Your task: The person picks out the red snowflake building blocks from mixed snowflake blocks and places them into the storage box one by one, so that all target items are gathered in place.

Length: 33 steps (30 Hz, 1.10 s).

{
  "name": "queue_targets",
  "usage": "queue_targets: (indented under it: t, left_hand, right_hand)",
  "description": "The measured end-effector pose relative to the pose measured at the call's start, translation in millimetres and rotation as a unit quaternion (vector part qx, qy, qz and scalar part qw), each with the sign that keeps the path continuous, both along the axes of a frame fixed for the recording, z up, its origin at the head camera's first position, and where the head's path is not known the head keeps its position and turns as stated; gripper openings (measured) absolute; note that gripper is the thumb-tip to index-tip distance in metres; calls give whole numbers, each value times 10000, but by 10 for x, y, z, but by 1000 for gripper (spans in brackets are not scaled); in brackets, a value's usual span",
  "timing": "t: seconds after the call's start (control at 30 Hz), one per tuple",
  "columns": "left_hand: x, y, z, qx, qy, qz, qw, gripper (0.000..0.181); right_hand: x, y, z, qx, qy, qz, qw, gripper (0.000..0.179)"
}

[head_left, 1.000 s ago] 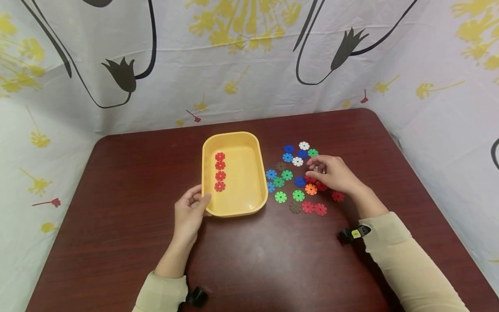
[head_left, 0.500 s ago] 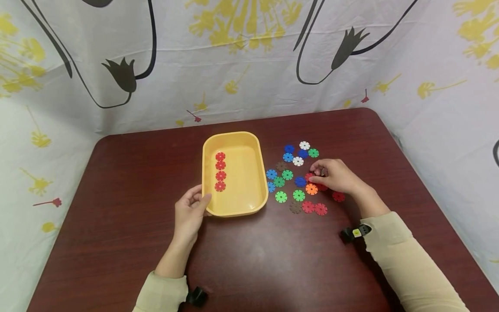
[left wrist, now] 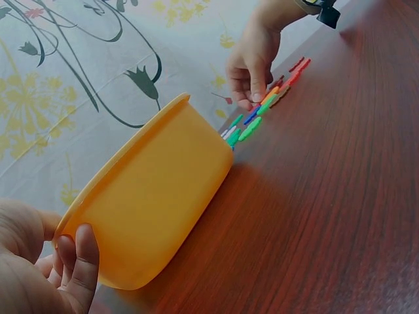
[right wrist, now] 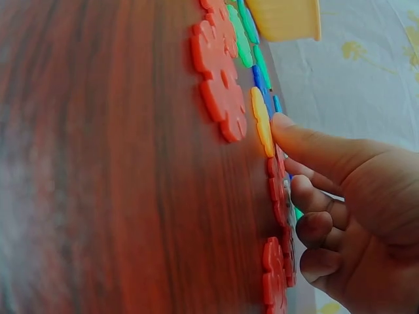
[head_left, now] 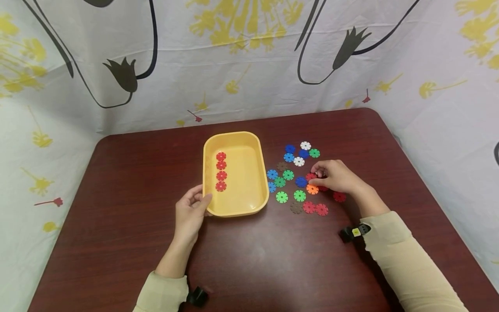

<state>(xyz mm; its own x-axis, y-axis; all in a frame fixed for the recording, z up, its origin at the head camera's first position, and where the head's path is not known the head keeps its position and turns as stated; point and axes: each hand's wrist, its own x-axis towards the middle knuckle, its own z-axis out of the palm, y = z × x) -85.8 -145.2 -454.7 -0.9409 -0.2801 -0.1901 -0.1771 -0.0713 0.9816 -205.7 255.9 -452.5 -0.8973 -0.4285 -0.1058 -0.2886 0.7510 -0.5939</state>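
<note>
My left hand (head_left: 190,213) grips the near left corner of a yellow plastic tray (head_left: 246,175), thumb over the rim and fingers outside. Inside the tray, several red interlocking discs (head_left: 221,175) with notched edges lie in a column along the left. To the right, my right hand (head_left: 338,177) reaches down into a spread of loose discs. Its thumb and forefinger pinch the edges of a red interlocking disc (head_left: 310,176) at table level, partly hidden by the fingers. An orange disc (right wrist: 261,121) lies right beside the thumb. More red discs (right wrist: 276,186) are below the curled fingers.
Blue (head_left: 301,182), green (head_left: 299,196), white (head_left: 299,161) and brown discs (head_left: 296,207) lie scattered between the tray and my right hand. Two red discs (head_left: 315,208) sit nearest me. A patterned cloth (head_left: 249,86) hangs behind the dark wooden table (head_left: 148,173).
My right hand has moved slightly down and nearer, its thumb and forefinger closing on a red disc. The left hand and the tray stay put.
</note>
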Motion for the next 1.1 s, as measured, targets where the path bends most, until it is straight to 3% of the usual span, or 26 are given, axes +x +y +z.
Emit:
queue_targets:
  t: [0.27, 0.77, 1.1]
  left_hand:
    - [0, 5, 1, -17, -60, 1, 10000, 38]
    - [12, 3, -5, -68, -105, 25, 9999, 39]
    - [15, 3, 5, -104, -79, 8, 9999, 39]
  right_hand:
    - [-20, 9, -14, 15, -41, -150, 9999, 22]
    - [-50, -22, 37, 96, -264, 21, 9996, 30]
    - [-20, -4, 25, -277, -347, -39, 9990, 38]
